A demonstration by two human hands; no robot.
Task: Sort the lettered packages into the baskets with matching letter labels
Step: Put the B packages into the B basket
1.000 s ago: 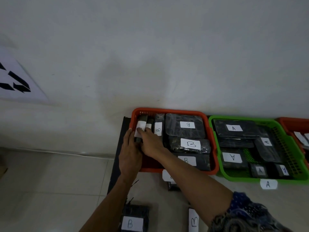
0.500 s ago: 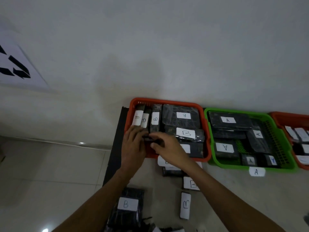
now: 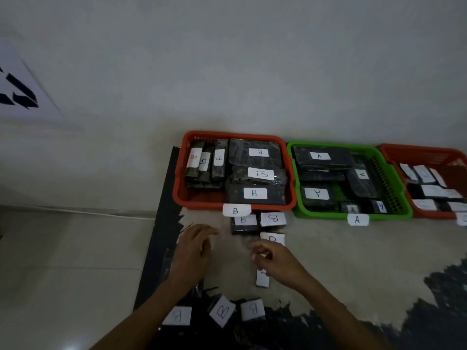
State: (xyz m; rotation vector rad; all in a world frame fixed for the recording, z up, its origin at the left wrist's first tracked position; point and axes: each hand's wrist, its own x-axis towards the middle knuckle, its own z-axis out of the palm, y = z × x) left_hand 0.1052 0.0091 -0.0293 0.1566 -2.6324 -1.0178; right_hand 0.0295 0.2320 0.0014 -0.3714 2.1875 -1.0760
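Three baskets in a row against the wall on a mat: orange B basket [image 3: 233, 173] at left, green A basket [image 3: 351, 181] in the middle, a second orange basket [image 3: 427, 178] at right, cut off by the frame edge.

In the B basket: three narrow B packages [image 3: 204, 161] standing on edge at the left end, three flat ones stacked at the right, the nearest with its label upright [image 3: 255, 193]. B tag [image 3: 236, 210] stuck on the front rim. In the A basket: dark A packages [image 3: 319, 157], some flat, one tilted. A tag [image 3: 357, 219] on its front rim.

On the mat just before the B basket: two B packages side by side [image 3: 243, 223] [image 3: 273, 219], a third [image 3: 272, 238] right behind them, partly hidden by the right fingers. Nearer the camera: three more B packages [image 3: 177, 315] [image 3: 222, 311] [image 3: 252, 309] in a loose row.

Left hand [image 3: 193, 251] over the mat, fingers straight and together, holding nothing. Right hand [image 3: 274, 258] beside it, the two hands apart, fingers curled above a narrow white-labelled package [image 3: 262, 280]; whether actually pinching it, cannot tell.

Pale wall behind, tiled floor at left, a white sheet with black marks [image 3: 17, 94] at far left.
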